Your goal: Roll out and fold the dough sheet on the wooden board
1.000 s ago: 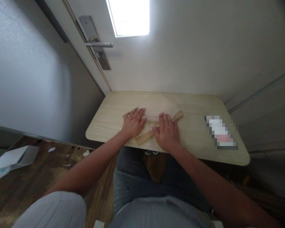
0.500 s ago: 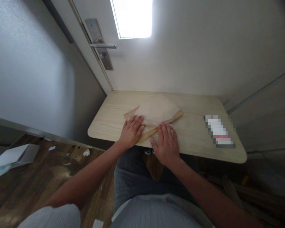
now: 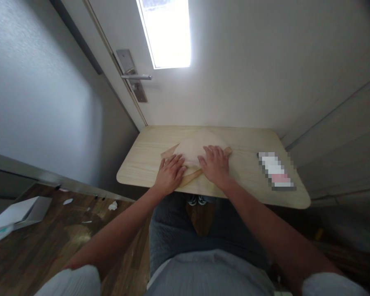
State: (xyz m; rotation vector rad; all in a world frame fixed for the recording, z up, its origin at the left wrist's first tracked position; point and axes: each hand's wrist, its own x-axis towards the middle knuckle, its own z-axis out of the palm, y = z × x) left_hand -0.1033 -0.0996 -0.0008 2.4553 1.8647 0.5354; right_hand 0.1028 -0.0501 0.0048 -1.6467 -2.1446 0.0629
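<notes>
Nearest to us we see our lap in grey cloth, and both forearms reach forward over the near edge of the light wooden surface [image 3: 142,164]. Our left hand [image 3: 169,174] lies flat, fingers [image 3: 176,161] stretched and close together, pressing the near left part of the folded brown paper [image 3: 193,149]. Our right hand [image 3: 216,166] lies flat too, fingers [image 3: 210,153] spread a little, on the right part of the paper; neither hand grips anything. The paper lies in the middle of the surface, with a pointed corner to the left. To the right, well apart, lies a blurred white object [image 3: 276,172], perhaps a package. Behind stands a white door [image 3: 249,61] with a metal handle [image 3: 135,77].
</notes>
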